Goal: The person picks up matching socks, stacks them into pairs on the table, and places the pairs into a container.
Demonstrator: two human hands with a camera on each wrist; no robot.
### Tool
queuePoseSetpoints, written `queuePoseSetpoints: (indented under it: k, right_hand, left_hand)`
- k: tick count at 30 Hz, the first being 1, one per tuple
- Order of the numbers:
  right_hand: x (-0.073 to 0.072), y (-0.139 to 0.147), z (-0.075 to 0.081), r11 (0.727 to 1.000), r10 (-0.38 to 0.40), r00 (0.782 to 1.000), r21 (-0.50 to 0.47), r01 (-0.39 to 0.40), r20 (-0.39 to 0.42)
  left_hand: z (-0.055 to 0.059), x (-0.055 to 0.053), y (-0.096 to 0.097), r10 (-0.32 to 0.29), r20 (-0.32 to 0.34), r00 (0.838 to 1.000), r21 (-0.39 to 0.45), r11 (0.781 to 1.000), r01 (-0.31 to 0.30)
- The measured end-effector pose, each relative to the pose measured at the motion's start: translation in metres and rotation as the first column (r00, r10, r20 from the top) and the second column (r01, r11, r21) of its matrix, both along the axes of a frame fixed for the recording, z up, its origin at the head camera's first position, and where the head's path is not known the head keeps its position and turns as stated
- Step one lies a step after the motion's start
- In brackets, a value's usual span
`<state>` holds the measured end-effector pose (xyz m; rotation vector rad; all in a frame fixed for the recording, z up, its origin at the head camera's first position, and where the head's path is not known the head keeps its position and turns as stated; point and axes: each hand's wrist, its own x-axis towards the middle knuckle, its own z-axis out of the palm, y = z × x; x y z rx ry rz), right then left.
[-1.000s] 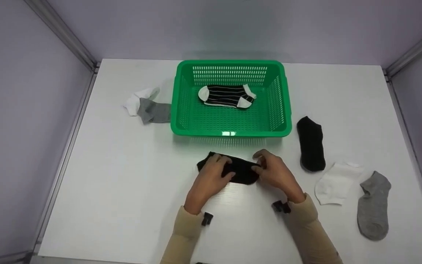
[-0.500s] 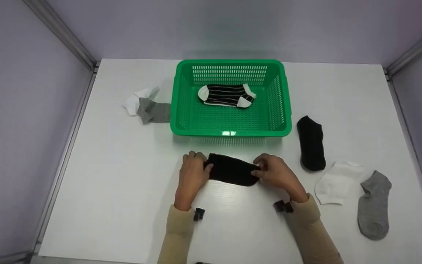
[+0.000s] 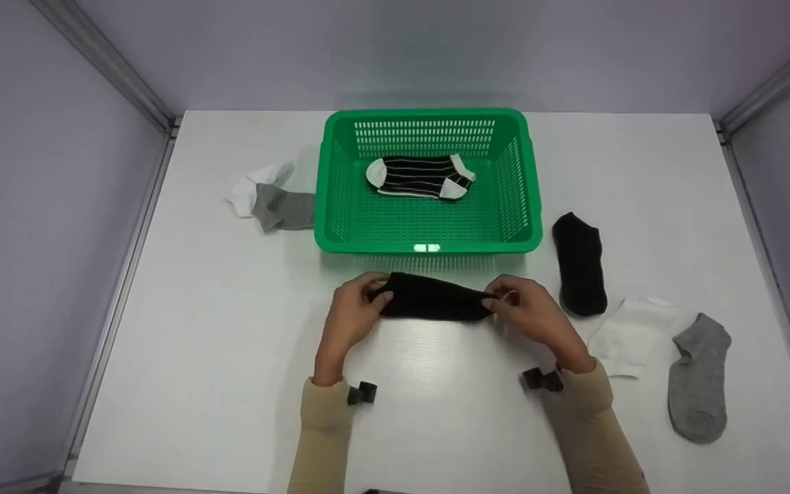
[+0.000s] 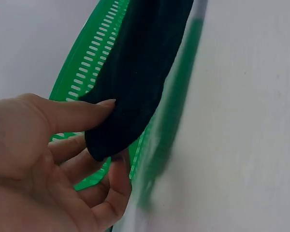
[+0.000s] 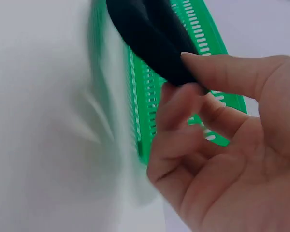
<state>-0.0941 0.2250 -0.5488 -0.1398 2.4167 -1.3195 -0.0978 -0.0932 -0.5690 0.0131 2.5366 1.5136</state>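
Observation:
A black sock [image 3: 436,299] is stretched between both hands, in front of the green basket [image 3: 429,248]. My left hand [image 3: 352,312] pinches its left end; in the left wrist view the thumb lies on top of the sock [image 4: 135,72] and fingers are beneath. At the other end my right hand [image 3: 529,309] pinches the sock between thumb and fingers, and the right wrist view shows the fabric [image 5: 154,43] folded there. In the wrist views the sock appears lifted off the table. Inside the basket lies a black-and-white striped sock pair [image 3: 419,176].
On the right of the white table [image 3: 196,384] lie another black sock [image 3: 580,267], a white sock [image 3: 631,336] and a grey sock [image 3: 699,381]. Left of the basket are a white sock [image 3: 244,195] and a grey sock [image 3: 289,209], the latter partly hidden by the basket.
My left hand has moved from the sock's middle to its left end and now pinches it. Both hands have since raised the sock and shifted it toward the basket.

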Motion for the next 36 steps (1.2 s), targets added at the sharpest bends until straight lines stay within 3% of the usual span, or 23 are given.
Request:
queuePoseSetpoints:
  k: [5, 8, 16, 27, 29, 32, 36]
  right_hand:
    - [0.0010, 0.0013, 0.0006, 0.993, -0.034, 0.999, -0.112, 0.036, 0.024]
    - [0.0020, 0.0005, -0.0004, 0.990, -0.036, 0.999, -0.138, 0.036, 0.002]
    - [0.0031, 0.0019, -0.0025, 0.993, 0.022, 0.998, -0.118, -0.030, -0.063]
    - [0.0013, 0.0068, -0.0007, 0.992, 0.080, 0.997, -0.095, -0.082, -0.018]
    - [0.0014, 0.0066, -0.0007, 0.993, 0.094, 0.995, -0.066, -0.096, -0.031]
    - [0.0021, 0.0059, -0.0018, 0.989, 0.145, 0.989, -0.004, -0.145, -0.044]
    - [0.0029, 0.0046, -0.0037, 0.977, 0.207, 0.978, 0.055, -0.204, -0.041]
  left_hand:
    - [-0.0021, 0.0002, 0.0003, 0.028, -0.080, 0.996, -0.014, 0.999, -0.029]
    - [-0.0029, 0.0019, 0.0003, 0.042, -0.089, 0.995, -0.020, 0.999, -0.044]
    - [-0.0033, 0.0032, -0.0017, 0.028, -0.070, 0.997, 0.025, 0.999, -0.027]
    - [-0.0042, 0.0001, -0.0022, 0.029, -0.075, 0.997, 0.106, 0.994, -0.021]
    - [-0.0043, 0.0004, -0.0030, 0.017, -0.075, 0.997, 0.079, 0.997, -0.011]
    - [-0.0045, 0.0022, -0.0046, -0.030, -0.078, 0.996, -0.042, 0.999, 0.027]
    - [-0.0043, 0.0043, -0.0059, -0.104, -0.073, 0.992, -0.200, 0.976, 0.088]
